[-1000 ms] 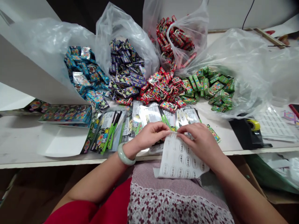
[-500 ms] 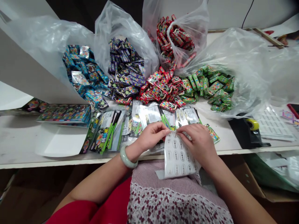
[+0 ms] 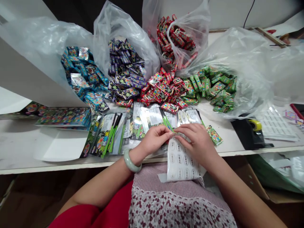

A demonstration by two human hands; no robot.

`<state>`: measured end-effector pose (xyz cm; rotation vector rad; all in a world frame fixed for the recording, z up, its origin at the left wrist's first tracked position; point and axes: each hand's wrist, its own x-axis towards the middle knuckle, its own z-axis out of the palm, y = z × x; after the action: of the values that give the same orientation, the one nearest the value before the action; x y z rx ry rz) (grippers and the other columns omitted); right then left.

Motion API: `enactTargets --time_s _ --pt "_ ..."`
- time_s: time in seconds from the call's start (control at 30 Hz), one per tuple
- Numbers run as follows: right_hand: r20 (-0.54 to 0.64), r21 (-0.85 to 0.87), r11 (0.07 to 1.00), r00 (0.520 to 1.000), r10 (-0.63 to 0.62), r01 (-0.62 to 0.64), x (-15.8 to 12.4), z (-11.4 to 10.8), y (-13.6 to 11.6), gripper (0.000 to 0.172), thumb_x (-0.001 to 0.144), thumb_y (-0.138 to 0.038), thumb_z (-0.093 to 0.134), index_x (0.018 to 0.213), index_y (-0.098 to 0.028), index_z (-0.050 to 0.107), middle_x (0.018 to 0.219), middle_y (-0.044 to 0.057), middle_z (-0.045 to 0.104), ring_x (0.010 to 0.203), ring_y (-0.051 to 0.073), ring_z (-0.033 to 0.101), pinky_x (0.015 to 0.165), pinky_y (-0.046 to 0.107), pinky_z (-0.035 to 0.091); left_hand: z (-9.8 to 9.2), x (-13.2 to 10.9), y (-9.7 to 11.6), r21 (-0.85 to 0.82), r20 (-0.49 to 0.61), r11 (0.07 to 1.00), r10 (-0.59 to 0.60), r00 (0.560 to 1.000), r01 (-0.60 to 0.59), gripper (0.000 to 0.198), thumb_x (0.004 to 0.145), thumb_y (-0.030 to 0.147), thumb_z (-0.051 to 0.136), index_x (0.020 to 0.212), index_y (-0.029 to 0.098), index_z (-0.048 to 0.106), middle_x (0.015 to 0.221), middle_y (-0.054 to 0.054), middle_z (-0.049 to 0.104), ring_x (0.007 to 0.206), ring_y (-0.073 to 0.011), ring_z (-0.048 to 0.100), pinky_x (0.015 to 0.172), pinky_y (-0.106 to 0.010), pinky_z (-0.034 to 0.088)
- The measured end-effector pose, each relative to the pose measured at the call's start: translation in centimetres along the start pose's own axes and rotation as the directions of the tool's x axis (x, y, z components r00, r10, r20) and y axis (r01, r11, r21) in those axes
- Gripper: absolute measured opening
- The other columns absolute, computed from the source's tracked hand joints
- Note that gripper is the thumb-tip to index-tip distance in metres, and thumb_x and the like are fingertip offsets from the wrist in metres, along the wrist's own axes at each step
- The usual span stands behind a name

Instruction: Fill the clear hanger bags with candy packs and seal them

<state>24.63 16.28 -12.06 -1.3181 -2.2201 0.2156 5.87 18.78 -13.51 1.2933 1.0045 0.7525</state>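
Observation:
A white sheet of oval stickers [image 3: 181, 161] with printed characters hangs over the table's front edge toward my lap. My right hand [image 3: 198, 141] pinches its top edge between thumb and fingers. Close against it, my left hand [image 3: 155, 139] has thumb and forefinger pressed together at the sheet's top left corner; what lies in that pinch is too small to make out. Behind both hands lie printed plastic pouches [image 3: 155, 115] with black and green edges. One small green box [image 3: 213, 134] rests just right of my right hand.
Clear bags spill small blue boxes [image 3: 82, 72], purple boxes [image 3: 127, 60], red boxes [image 3: 163, 90] and green boxes [image 3: 220, 85] along the back. More pouches [image 3: 106, 134] and an opened display carton [image 3: 63, 144] lie left. A black tape dispenser [image 3: 248, 134] and sticker sheets [image 3: 279, 125] sit right.
My right hand has shifted slightly left, so its fingertips now meet those of my left hand at the sheet's top. The sticker sheet stays nearly where it was.

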Motion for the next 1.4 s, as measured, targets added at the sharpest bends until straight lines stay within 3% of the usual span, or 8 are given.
enactTargets --time_s 0.27,0.43,0.63,0.8,0.97,1.17,1.4 --pt "-0.082 -0.013 0.999 0.995 -0.052 0.051 -0.1 0.3 -0.8 0.011 0.092 -0.023 0.057 0.091 -0.021 0.067 0.092 0.003 0.071 0.087 0.02 0.062 0.079 0.035 0.038 0.0 -0.3 0.2 -0.015 0.024 1.0 0.001 1.0 0.0 0.018 0.081 0.029 0.061 0.071 0.014 0.06 0.061 0.001 0.058 0.058 -0.0093 0.053 0.059 -0.022 0.043" --pt "-0.024 0.099 0.995 0.999 0.021 -0.019 -0.2 0.4 -0.4 0.005 0.089 -0.02 0.059 0.088 -0.021 0.064 0.087 0.001 0.07 0.086 0.019 0.062 0.078 0.034 0.038 0.0 -0.2 -0.1 -0.005 0.029 1.0 0.031 0.999 -0.031 0.014 0.079 0.028 0.064 0.075 0.015 0.063 0.068 0.0 0.062 0.062 -0.0102 0.055 0.061 -0.023 0.044" --pt "0.107 0.212 0.967 0.987 0.121 -0.141 0.3 0.0 0.2 0.008 0.083 -0.014 0.063 0.081 -0.021 0.06 0.08 -0.001 0.066 0.08 0.018 0.06 0.076 0.032 0.037 -0.2 -0.3 0.1 0.176 0.014 0.973 0.152 0.988 -0.152 0.009 0.081 0.022 0.062 0.078 0.016 0.067 0.076 -0.002 0.066 0.073 -0.0125 0.058 0.071 -0.026 0.045" --pt "0.109 0.182 0.972 0.986 0.13 -0.148 0.3 0.2 0.2 0.006 0.083 -0.016 0.062 0.081 -0.021 0.06 0.08 -0.001 0.066 0.081 0.02 0.059 0.076 0.033 0.036 -0.3 -0.4 0.3 0.256 0.037 0.943 0.212 0.976 -0.215 0.009 0.082 0.022 0.063 0.087 0.017 0.068 0.084 -0.003 0.069 0.078 -0.0137 0.061 0.072 -0.027 0.046" --pt "0.084 0.169 0.978 0.991 0.107 -0.12 0.1 0.5 0.3 0.006 0.085 -0.017 0.059 0.081 -0.021 0.059 0.081 0.0 0.066 0.082 0.02 0.059 0.076 0.033 0.037 -0.3 -0.3 0.2 0.349 0.047 0.897 0.271 0.961 -0.27 0.012 0.086 0.02 0.056 0.081 0.017 0.066 0.077 -0.001 0.066 0.073 -0.0127 0.059 0.07 -0.026 0.045" --pt "0.049 0.135 0.988 0.996 0.068 -0.074 0.0 0.6 0.3 0.006 0.085 -0.017 0.058 0.082 -0.021 0.059 0.082 0.0 0.067 0.083 0.02 0.06 0.077 0.034 0.037 -0.2 -0.2 -0.2 0.308 0.03 0.919 0.248 0.968 -0.245 0.012 0.085 0.021 0.055 0.08 0.017 0.065 0.076 -0.001 0.064 0.072 -0.0125 0.057 0.068 -0.026 0.045" --pt "0.008 0.12 0.991 0.998 0.064 -0.065 0.1 0.7 0.2 0.007 0.088 -0.021 0.058 0.095 -0.022 0.061 0.093 0.003 0.069 0.091 0.021 0.062 0.08 0.035 0.039 0.1 0.0 -0.3 0.086 0.009 0.99 0.113 0.994 -0.113 0.013 0.084 0.026 0.056 0.077 0.015 0.059 0.068 0.002 0.055 0.062 -0.0099 0.052 0.06 -0.023 0.044"
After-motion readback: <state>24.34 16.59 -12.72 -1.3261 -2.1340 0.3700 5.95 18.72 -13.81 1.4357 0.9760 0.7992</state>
